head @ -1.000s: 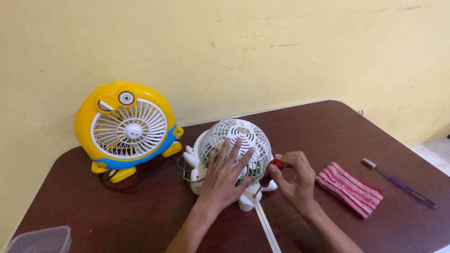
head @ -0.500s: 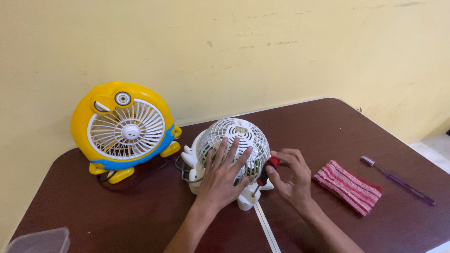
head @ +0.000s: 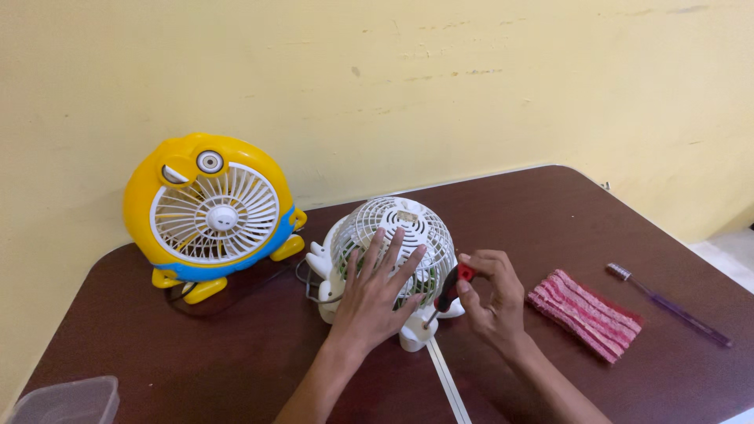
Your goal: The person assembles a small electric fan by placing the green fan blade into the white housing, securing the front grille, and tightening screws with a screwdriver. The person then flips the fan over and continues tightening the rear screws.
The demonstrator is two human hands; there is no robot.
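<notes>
While the left hand (head: 375,302) lies flat with fingers spread on a white fan (head: 393,235), the right hand (head: 493,302) pinches a red-handled screwdriver (head: 444,293) at the fan's base.

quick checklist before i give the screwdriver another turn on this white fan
1. Left hand flat on the white fan grille, steadying it: ok.
2. Right hand gripping the screwdriver by its red and black handle: ok.
3. Tip set at the fan's base near the foot: ok; seated in a screw head: cannot tell.
4. Left fingers clear of the tip: ok.
5. Yellow fan and striped cloth away from both hands: ok.
6. Fan sitting level on the table: cannot tell.
</notes>
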